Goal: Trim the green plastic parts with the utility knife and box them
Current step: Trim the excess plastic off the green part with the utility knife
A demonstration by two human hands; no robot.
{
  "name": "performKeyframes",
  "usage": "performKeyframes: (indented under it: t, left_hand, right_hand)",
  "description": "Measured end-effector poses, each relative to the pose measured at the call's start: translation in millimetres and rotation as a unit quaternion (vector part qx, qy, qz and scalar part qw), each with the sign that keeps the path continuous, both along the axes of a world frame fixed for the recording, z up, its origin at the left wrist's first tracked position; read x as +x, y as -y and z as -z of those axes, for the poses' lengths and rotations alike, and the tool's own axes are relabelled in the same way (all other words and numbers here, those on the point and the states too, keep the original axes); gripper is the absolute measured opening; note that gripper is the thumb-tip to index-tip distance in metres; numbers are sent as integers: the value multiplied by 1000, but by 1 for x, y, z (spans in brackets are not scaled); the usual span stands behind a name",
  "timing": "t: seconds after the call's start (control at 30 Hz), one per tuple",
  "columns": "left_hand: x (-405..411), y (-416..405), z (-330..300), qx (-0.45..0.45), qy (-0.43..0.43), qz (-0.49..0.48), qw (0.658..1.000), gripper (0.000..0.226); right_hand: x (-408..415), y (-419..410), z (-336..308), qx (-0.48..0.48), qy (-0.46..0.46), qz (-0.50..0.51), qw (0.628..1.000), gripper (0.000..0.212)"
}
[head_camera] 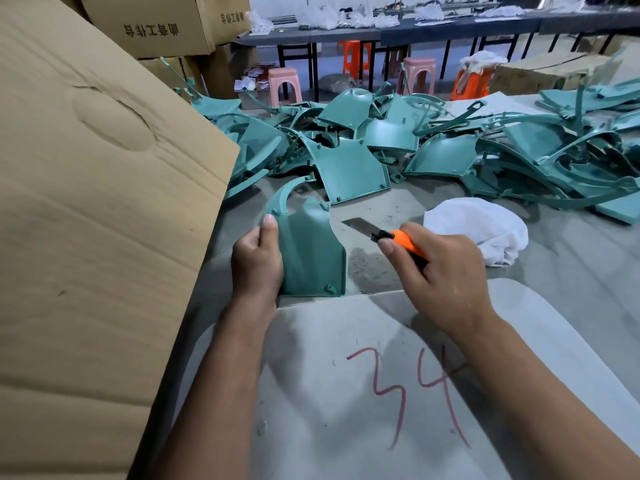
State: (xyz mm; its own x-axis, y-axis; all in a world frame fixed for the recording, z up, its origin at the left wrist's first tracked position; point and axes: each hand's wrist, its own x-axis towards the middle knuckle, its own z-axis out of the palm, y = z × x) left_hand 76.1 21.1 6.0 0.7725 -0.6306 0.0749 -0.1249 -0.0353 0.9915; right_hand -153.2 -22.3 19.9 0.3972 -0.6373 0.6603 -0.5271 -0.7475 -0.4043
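Gripping one green plastic part (pixel 311 251) upright in my left hand (pixel 256 261). Right hand (pixel 440 271) fingers clasp the utility knife (pixel 391 239), blade extended, beside it.

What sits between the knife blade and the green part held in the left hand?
Nothing: in the head view only bare grey floor separates the knife blade from the green part.

A single head-worn wide-angle view is given, aimed forward and down, close over the workspace.
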Motion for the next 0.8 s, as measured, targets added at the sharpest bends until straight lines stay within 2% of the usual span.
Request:
performKeyframes:
  t: [0.1, 0.2, 0.3, 0.37, 0.43, 0.53, 0.63, 0.8]
  left_hand:
    - [1, 1, -1, 20, 21, -45, 999, 57]
    - [4, 0, -3, 34, 10, -60, 998, 50]
    - [4, -3, -3, 38, 11, -67, 997, 46]
    - [4, -2, -3, 33, 10, -74, 997, 46]
    - [4, 0, -3, 31, 8, -80, 996, 43]
    - [6, -1, -3, 25, -14, -85, 996, 41]
    - [5, -3, -5, 31, -38, -79, 996, 41]
    - [-3, -4, -13, -3, -163, -21, 986, 38]
  right_hand:
    - [0, -5, 1, -5, -24, -97, 995, 46]
    - [6, -7, 5, -18, -63, -45, 997, 50]
    - [2, 1, 1, -17, -43, 32, 998, 53]
    - [-3, 3, 2, -19, -17, -22, 999, 50]
    - [-3, -1, 4, -21, -31, -86, 996, 47]
    - [4, -4, 8, -17, -75, -61, 995, 52]
    - [3, 1, 4, -1, -31, 0, 1000, 52]
    - [6, -12, 2, 32, 83, -144, 986, 46]
